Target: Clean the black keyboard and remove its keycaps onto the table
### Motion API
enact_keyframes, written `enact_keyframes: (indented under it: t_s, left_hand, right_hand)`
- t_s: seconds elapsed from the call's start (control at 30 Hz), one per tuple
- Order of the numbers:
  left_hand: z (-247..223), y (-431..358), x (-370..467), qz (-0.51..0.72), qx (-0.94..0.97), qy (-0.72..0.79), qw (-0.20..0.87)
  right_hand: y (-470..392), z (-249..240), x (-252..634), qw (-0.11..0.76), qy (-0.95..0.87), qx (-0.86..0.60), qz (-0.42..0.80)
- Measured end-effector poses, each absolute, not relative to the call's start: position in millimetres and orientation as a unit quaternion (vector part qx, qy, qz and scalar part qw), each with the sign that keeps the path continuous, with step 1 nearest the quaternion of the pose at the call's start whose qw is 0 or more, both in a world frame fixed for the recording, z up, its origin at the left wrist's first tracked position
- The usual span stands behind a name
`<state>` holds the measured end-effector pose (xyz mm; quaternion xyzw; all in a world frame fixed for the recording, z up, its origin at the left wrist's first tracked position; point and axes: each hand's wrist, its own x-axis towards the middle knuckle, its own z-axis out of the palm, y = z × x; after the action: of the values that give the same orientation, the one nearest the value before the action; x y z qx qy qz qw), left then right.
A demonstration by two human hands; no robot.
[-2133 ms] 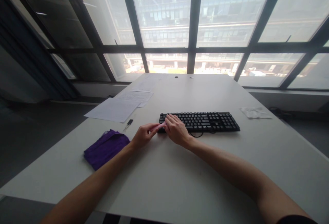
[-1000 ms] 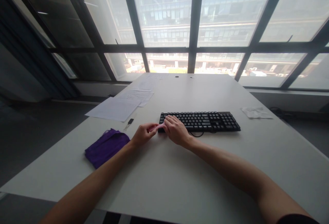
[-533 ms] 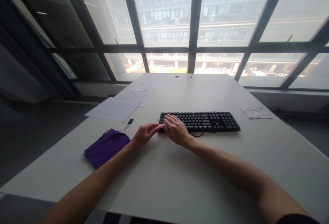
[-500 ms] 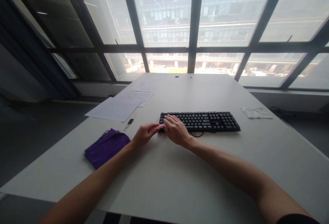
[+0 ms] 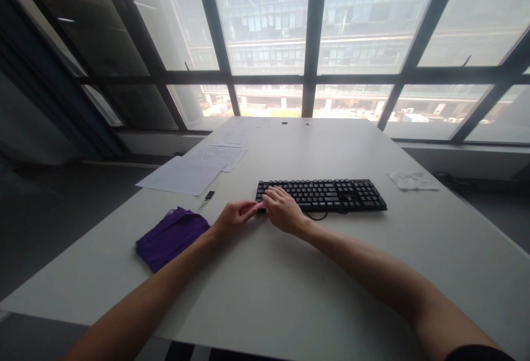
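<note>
Near the left end of a black keyboard, my two hands meet over a small, thin pink thing, mostly covered by fingers, so its kind does not show. My left hand pinches its near-left end. The fingers of my right hand are closed at its other end, just over the keyboard's front left corner. Whether those fingers also touch the keys I cannot tell. A folded purple cloth lies left of my left hand, close to the forearm.
All this is on a white table. Printed paper sheets lie along its left side, with a small black object on a loop nearby. A crumpled white tissue lies right of the keyboard. Windows stand beyond the far edge.
Both hands stay in nearly the same place. My right hand's fingers have shifted slightly, and a bit more of the pink thing shows between the hands.
</note>
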<state>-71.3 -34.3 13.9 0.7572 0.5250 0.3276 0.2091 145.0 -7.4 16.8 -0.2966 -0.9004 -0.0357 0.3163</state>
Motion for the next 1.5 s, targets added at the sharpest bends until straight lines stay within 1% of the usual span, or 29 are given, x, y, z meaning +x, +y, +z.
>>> enact_keyframes:
  t_s: [0.13,0.43,0.67,0.83,1.13,1.3,1.5]
  left_hand:
    - [15.4,-34.6,-71.1,0.325,0.76,0.524,0.206]
    - [14.6,-33.8,-72.2,0.376,0.761,0.504,0.161]
    - [15.3,-33.9,-70.2,0.344,0.756,0.522,0.192]
    - [16.4,-33.9,-70.7,0.325,0.753,0.534,0.203]
    - [21.1,-36.8,-69.1,0.336,0.75,0.541,0.177]
    - [18.2,-35.0,-72.6,0.362,0.744,0.541,0.149]
    - [19.8,-34.2,-71.7,0.378,0.742,0.533,0.149]
  right_hand:
    - [-7.2,16.1,144.4,0.326,-0.897,-0.296,-0.035]
    - [-6.7,15.0,143.8,0.386,-0.869,-0.308,-0.036]
    - [-6.5,13.9,145.0,0.356,-0.864,-0.352,-0.046]
    - [-5.1,13.1,144.6,0.328,-0.874,-0.355,-0.045]
    - [-7.7,16.1,144.2,0.338,-0.871,-0.352,-0.05]
    - [-9.5,15.5,144.8,0.347,-0.865,-0.358,-0.047]
    - [-5.7,14.8,145.8,0.357,-0.863,-0.357,-0.034]
